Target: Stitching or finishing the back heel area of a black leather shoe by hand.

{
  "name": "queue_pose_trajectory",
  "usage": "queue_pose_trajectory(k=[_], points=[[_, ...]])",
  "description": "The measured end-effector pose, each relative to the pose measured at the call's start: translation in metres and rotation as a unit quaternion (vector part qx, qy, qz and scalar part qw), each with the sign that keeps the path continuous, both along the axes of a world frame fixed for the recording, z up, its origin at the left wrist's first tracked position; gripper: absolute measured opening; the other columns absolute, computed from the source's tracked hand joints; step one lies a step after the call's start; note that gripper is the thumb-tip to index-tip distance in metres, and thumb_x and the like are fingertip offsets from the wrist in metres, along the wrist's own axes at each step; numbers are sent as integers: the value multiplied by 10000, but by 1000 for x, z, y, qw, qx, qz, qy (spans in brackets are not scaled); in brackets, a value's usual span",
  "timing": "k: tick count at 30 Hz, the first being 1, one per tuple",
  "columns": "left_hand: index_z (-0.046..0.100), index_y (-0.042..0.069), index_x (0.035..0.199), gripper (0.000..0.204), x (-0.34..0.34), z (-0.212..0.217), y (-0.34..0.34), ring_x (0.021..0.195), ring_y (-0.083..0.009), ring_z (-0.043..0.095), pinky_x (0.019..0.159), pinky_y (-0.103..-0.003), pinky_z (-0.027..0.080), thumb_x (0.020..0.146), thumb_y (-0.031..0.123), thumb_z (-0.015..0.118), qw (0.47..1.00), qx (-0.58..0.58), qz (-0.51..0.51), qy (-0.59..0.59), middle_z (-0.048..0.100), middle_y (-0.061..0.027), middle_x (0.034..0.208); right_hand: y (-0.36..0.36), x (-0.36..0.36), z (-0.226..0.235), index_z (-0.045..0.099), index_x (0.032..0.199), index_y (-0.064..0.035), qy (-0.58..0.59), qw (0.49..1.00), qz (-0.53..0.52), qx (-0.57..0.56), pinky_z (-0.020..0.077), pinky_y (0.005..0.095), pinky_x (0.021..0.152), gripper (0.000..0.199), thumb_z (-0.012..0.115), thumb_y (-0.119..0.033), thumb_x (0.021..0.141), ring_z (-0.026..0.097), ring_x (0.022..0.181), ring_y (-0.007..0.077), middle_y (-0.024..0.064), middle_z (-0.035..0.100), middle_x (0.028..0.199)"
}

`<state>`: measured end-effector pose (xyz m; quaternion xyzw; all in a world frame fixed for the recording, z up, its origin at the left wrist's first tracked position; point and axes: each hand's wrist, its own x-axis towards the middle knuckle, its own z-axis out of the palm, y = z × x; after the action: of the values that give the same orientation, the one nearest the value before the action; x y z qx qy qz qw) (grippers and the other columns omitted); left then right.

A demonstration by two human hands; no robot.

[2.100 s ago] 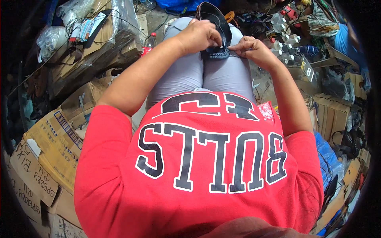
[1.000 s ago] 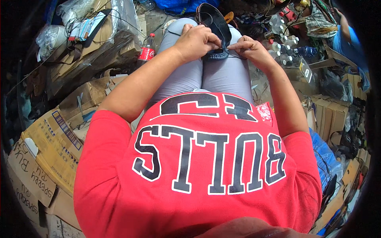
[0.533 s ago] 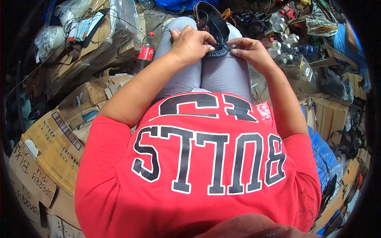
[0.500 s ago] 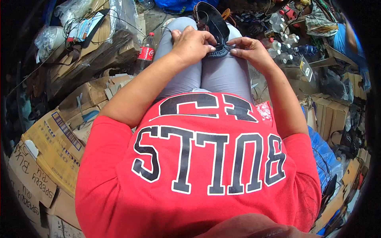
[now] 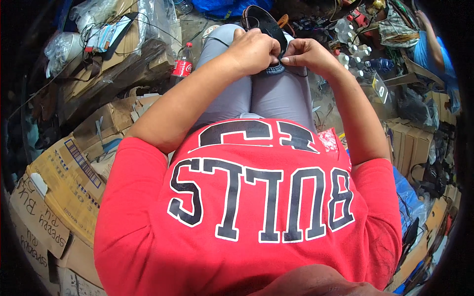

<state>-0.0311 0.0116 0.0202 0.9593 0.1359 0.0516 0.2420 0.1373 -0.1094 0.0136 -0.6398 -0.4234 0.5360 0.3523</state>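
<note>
On my lap lies a dark shoe (image 5: 274, 69), its gathered, stitched-looking toe end toward me and its opening, edged in brown, toward my knees. My left hand (image 5: 254, 51) is closed over the shoe's left side, fingers curled in at the toe end. From the right, my right hand (image 5: 308, 56) pinches thumb and forefinger together at the same spot, close to the left fingertips. What lies between the fingers of either hand is too small and dark to make out. A thin dark line runs across my left knee by the left hand.
Left of my legs stands a bottle with a red cap (image 5: 183, 61). Flattened cardboard boxes (image 5: 66, 180) spread at the left. Several small bottles (image 5: 363, 51) cluster at the right, near a bent cardboard piece (image 5: 412, 74). Another person's arm (image 5: 432, 42) shows at the far right.
My hands have drawn closer together over the shoe's toe. The left hand has shifted right and its fingers have curled in; the right fingers have moved up a little.
</note>
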Motion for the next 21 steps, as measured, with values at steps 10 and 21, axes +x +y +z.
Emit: queue_pose_trajectory(k=[10,21], points=[[614,110,858,80,-16,4,13,808,-267,580,726,-410,412,830,176,579,997,-68,-16,30,629,-59,769,-30,8,0,630,821,-42,13,995,-74,66,420,204,709,138,723,-139,786,510,748,61,-14,564,827],[601,80,935,134,-8,5,4,798,-328,614,703,-432,439,835,103,516,993,3,-121,13,642,-136,791,-33,35,28,635,844,-42,-358,918,-60,162,448,304,760,125,672,-149,792,560,872,190,67,552,916]])
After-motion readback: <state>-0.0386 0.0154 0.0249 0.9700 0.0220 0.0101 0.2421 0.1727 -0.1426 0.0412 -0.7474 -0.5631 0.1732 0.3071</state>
